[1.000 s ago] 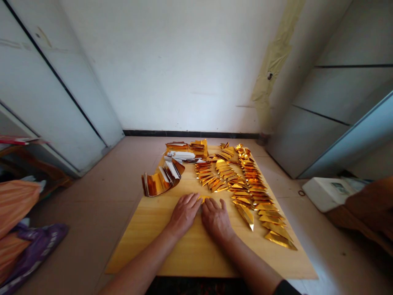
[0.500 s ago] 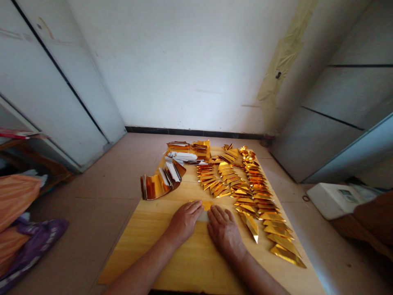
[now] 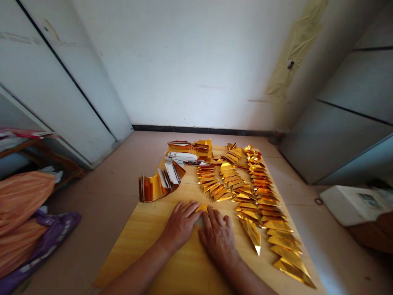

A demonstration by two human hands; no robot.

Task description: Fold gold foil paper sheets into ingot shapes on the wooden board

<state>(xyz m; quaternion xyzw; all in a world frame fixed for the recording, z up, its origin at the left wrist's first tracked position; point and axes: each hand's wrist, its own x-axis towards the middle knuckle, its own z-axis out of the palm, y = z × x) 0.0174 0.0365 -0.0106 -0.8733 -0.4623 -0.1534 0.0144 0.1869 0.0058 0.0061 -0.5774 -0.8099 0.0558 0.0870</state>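
A small sheet of gold foil paper point(image 3: 202, 207) lies on the wooden table in front of me, partly covered by my fingers. My left hand point(image 3: 181, 224) rests palm down at its left side, fingers stretched out and their tips on the paper. From the right, my right hand point(image 3: 218, 235) also lies palm down, fingers spread and touching the sheet's near right part. A pale part of the sheet shows between the two hands. Just right of my right hand lie overlapping rows of folded gold foil pieces point(image 3: 267, 205).
A curved stack of gold foil sheets point(image 3: 159, 183) stands on the wooden table point(image 3: 135, 241) at left; another foil bundle point(image 3: 201, 149) lies at the far edge. White wall point(image 3: 196, 61) rises behind. Bags point(image 3: 27, 229) sit at left and a white box point(image 3: 350, 205) at right.
My hands have drawn slightly closer together over the foil sheet, covering more of it. The right hand's fingers have shifted left, and the view has tilted a little.
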